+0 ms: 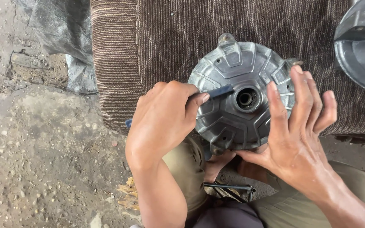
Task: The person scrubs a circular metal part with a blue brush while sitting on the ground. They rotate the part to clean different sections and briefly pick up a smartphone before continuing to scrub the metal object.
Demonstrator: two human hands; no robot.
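Note:
A round grey metal hub (233, 63) with raised ribs and a central bore lies flat on a brown striped cloth (170, 33). My left hand (163, 120) is closed around a dark blue flat tool (220, 91) whose tip rests on the hub beside the bore. A short end of the tool sticks out behind the hand. My right hand (296, 126) lies against the hub's right side, fingers spread over the rim and thumb under the lower edge.
Another grey metal part (360, 46) sits at the top right on the cloth. Gritty dirt ground (34, 147) fills the left, with a grey plastic sheet (64, 33) at top left. A thin black metal tool (229, 186) lies between my knees.

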